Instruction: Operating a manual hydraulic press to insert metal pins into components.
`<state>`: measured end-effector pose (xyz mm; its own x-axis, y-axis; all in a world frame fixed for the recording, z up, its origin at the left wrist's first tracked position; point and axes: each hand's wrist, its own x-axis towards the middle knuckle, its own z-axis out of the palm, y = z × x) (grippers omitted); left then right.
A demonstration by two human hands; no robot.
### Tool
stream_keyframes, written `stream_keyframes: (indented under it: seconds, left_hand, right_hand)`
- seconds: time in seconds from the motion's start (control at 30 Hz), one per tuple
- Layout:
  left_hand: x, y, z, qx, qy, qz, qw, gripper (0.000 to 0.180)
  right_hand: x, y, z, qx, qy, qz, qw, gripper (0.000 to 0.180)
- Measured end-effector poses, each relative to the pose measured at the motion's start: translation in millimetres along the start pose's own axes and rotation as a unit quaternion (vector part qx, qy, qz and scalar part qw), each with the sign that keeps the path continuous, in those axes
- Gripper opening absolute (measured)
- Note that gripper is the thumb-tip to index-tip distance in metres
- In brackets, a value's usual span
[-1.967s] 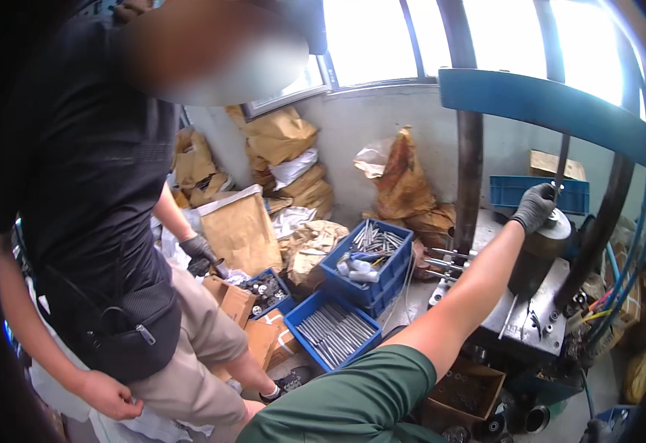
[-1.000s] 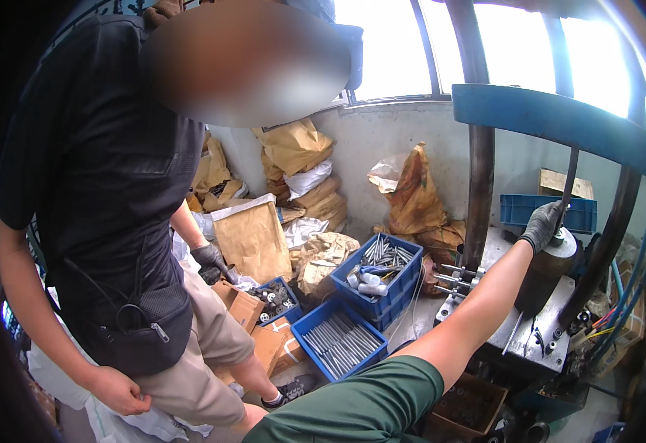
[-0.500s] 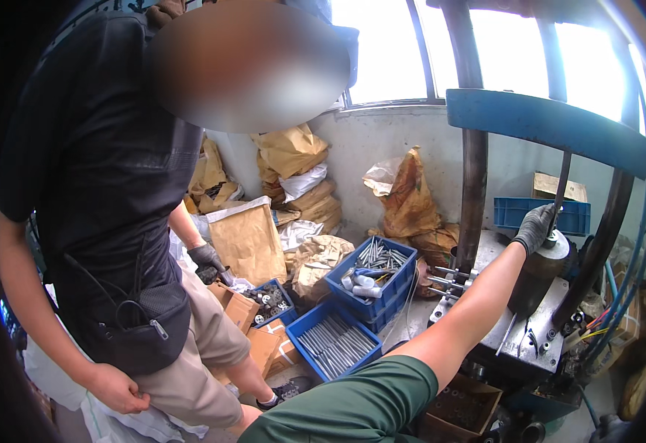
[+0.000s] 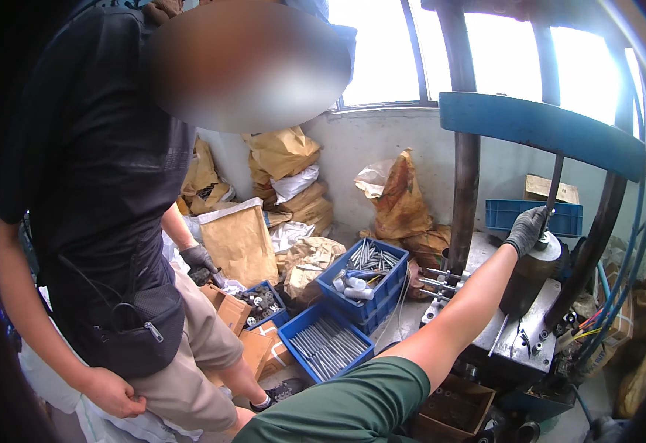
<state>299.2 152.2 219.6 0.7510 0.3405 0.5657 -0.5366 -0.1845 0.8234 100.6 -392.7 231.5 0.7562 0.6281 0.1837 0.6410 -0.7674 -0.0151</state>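
Note:
My right hand (image 4: 526, 229), in a grey glove, reaches out to the top of a dark metal cylinder (image 4: 527, 275) on a press machine. Its fingers curl around the lower end of a thin dark rod (image 4: 553, 193) that comes down from the blue crossbeam (image 4: 541, 131). My bare forearm and green sleeve stretch up to it from the lower edge. My left hand is out of view. Another person in a black shirt (image 4: 94, 170) and tan shorts stands close on my left, one gloved hand (image 4: 199, 260) down by the boxes.
Blue crates of metal rods (image 4: 327, 345) and parts (image 4: 366, 275) sit on the floor, among cardboard boxes (image 4: 243, 325) and brown paper sacks (image 4: 282, 159). A blue crate (image 4: 533, 215) stands behind the press. Cables (image 4: 607, 306) hang at its right. An open box (image 4: 456, 407) lies below.
My right hand has stayed on the cylinder top at the rod. The view has shifted slightly, and the other person has barely moved.

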Motion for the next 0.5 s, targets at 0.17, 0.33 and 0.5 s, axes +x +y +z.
stream_keyframes:
  seconds: [0.17,0.33,0.5]
  left_hand:
    - [2.9,-2.9,-5.6,0.01,0.009,-0.014,1.0,0.047]
    - [1.9,2.6,-9.0,0.011,0.011,-0.019,1.0,0.048]
    - [-4.5,6.1,-1.3,0.059,0.014,-0.015,0.998,0.047]
  right_hand:
    - [3.4,-14.7,-9.4,0.012,0.018,-0.037,0.999,0.016]
    - [1.8,3.7,26.6,-0.055,0.048,-0.037,0.997,0.011]
    - [-5.4,-5.5,15.7,-0.027,0.033,-0.066,0.997,0.011]
